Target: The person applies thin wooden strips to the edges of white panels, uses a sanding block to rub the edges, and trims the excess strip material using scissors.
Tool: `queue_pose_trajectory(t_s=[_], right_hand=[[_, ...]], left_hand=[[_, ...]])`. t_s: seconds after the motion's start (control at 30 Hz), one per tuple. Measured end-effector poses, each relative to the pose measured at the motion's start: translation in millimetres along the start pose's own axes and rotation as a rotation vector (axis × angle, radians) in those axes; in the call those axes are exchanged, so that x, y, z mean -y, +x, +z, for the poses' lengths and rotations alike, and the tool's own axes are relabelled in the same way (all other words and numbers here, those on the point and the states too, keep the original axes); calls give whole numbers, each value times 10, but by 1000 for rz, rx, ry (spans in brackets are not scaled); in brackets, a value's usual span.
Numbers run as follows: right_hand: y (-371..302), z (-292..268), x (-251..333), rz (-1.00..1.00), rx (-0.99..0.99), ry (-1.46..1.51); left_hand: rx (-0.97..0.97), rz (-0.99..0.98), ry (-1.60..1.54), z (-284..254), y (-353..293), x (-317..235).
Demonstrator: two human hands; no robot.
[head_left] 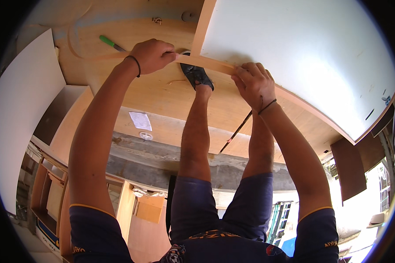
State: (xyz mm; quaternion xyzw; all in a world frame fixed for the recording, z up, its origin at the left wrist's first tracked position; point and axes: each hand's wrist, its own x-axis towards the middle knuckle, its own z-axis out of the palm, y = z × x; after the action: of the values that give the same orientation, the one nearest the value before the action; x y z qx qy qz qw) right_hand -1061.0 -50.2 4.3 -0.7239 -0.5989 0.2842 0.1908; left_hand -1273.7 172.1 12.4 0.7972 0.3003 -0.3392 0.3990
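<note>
A thin wood-coloured strip of edge banding [208,64] runs between my two hands along the edge of a large white panel [294,39]. My left hand [151,56] is closed, pinching the strip just past the panel's corner. From there its loose tail curves away to the far left. At the panel's near edge, my right hand [254,83] has thumb and fingers closed on the strip. The palm sides of both hands are hidden. Below the strip, a dark shoe [196,75] on my foot shows against the wooden surface.
Left of my left hand lies a green-handled tool [107,41] with a dark blade. A paper sheet [140,121] and a white ring [145,136] lie near my legs. A second white panel [26,96] stands at the left, and a thin dark rod [236,131] slants between my legs.
</note>
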Motion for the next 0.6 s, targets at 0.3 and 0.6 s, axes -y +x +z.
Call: queue_pose_trajectory(t_s=[0.3,0.6], right_hand=[[310,-142,84,363,346,75],[372,196,279,260,102,27]], left_hand=[[51,-20,28,-62,16,-53],[-6,25,16,13,40,-9]])
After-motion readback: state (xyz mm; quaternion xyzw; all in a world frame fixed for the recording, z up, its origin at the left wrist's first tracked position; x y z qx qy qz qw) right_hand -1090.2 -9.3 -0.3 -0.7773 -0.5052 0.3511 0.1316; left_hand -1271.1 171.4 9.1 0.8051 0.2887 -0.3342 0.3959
